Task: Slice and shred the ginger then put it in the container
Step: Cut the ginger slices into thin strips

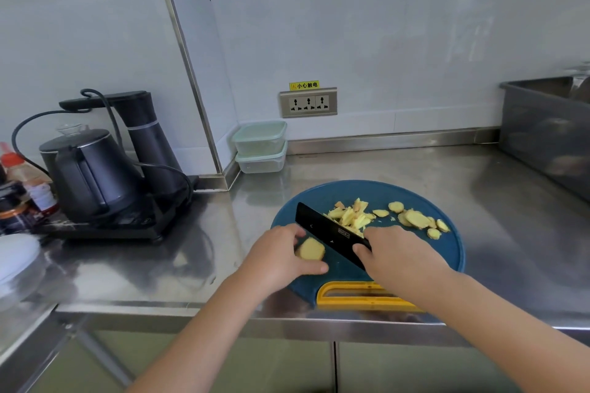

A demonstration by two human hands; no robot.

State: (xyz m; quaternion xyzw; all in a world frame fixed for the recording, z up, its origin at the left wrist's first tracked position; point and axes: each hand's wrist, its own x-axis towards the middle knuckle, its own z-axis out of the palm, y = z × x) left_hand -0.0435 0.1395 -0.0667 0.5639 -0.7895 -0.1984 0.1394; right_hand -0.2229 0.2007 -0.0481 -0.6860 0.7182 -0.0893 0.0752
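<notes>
The steel counter (pixel 479 201) runs wall to wall, with your round blue cutting board (pixel 376 193) at its front edge. Right of the board and well apart from it stands a grey tub (pixel 542 143); what it holds is too blurred to tell. Left of the board, a black kettle (pixel 92 175) sits on its base. Behind the board's left side, in the wall corner, two lidded containers are stacked, the upper container (pixel 260 137) on the lower container (pixel 261 163). Their cloudy walls do not show what is inside.

On the board, the black knife (pixel 325 230) lies at a slant from far left to near right. Your right hand (pixel 399 252) is wrapped around its handle at the board's near side. Your left hand (pixel 277 255) curls over the ginger chunk (pixel 310 249) at the board's left edge, just beside the blade. Beyond the blade, near the board's middle, lies a heap of ginger shreds (pixel 351 217). Ginger slices (pixel 415 218) spread toward the board's right rim.
</notes>
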